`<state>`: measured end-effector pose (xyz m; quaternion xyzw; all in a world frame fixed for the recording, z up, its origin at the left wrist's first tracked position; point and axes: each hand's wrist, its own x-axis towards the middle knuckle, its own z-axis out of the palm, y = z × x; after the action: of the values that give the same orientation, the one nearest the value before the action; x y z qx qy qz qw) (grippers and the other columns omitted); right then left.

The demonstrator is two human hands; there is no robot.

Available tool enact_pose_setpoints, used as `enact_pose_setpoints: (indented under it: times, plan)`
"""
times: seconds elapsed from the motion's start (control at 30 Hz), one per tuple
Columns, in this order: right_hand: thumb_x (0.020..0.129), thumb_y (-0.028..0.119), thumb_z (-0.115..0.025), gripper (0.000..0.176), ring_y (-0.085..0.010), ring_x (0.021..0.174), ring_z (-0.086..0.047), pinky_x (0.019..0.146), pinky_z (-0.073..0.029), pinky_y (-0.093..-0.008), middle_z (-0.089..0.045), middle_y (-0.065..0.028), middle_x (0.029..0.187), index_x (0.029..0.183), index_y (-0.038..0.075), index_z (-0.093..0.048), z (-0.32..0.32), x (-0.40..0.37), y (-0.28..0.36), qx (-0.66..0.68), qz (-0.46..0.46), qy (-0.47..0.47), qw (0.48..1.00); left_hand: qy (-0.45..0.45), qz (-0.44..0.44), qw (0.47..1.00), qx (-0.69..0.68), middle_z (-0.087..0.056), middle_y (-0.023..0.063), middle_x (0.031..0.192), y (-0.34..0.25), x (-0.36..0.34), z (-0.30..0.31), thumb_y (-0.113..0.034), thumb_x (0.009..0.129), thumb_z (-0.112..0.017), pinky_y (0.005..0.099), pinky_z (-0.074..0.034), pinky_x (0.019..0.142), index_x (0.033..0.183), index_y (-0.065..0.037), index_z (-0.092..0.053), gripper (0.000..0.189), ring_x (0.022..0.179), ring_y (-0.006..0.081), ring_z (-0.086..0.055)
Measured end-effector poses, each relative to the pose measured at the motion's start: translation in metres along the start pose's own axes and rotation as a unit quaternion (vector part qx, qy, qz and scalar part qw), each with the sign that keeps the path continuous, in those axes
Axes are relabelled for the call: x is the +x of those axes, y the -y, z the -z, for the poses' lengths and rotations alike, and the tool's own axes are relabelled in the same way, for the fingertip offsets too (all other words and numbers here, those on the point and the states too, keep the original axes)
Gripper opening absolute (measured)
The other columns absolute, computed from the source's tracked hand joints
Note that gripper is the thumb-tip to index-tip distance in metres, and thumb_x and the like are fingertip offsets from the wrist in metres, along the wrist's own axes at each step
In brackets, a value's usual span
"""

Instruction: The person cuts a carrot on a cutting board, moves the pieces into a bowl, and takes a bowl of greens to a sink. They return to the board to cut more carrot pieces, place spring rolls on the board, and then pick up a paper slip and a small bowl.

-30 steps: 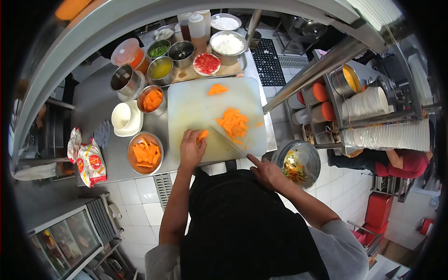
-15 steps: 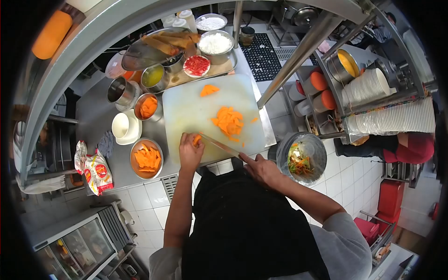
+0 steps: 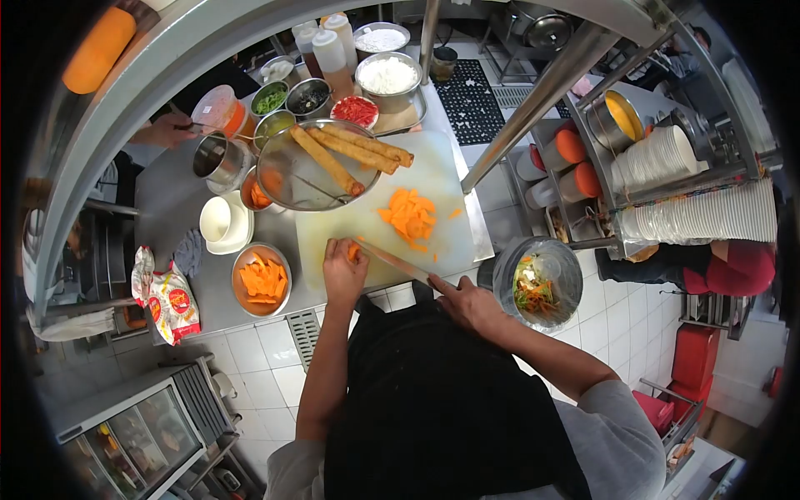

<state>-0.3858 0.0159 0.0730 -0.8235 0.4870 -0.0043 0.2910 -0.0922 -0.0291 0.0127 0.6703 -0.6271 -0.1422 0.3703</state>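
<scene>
Round metal bowl [image 3: 287,190] of long fried rolls [image 3: 354,148] just swung in over my white plastic board [image 3: 437,187]; left hand [image 3: 344,273] pinches orange carrot stub [image 3: 354,250], right hand [image 3: 471,304] grips steel knife [image 3: 393,262].

head view, single | worn at head height, held over the torso | aimed forward and steeply down | tabletop [image 3: 167,196] taken from near, just ahead of the fingers [image 3: 335,247] | wide fisheye, rim darkened and lines bent

Three fried rolls [image 3: 333,162]; one knife [image 3: 392,260]; one cutting board [image 3: 333,229]; one carrot pile [image 3: 410,215]; one carrot piece [image 3: 353,250]
</scene>
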Motion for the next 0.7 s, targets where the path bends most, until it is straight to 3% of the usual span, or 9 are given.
enact_pose_setpoints:
  times: [0.7]
  plan:
    - [0.105, 0.034, -0.058, 0.060, -0.0416, 0.065, -0.066, 0.057, -0.058, -0.0504, -0.060, -0.0249, 0.090, 0.160, 0.023, -0.037, 0.002, -0.015, -0.003, -0.023, 0.021, 0.026, 0.999, -0.025, 0.035, 0.999, -0.023, -0.060, 0.0208, 0.088, -0.010, -0.032, 0.000, -0.007, 0.079, -0.069, 0.0491, -0.052, 0.076, 0.099, 0.002, -0.067, 0.022, 0.084, 0.0403, -0.061]
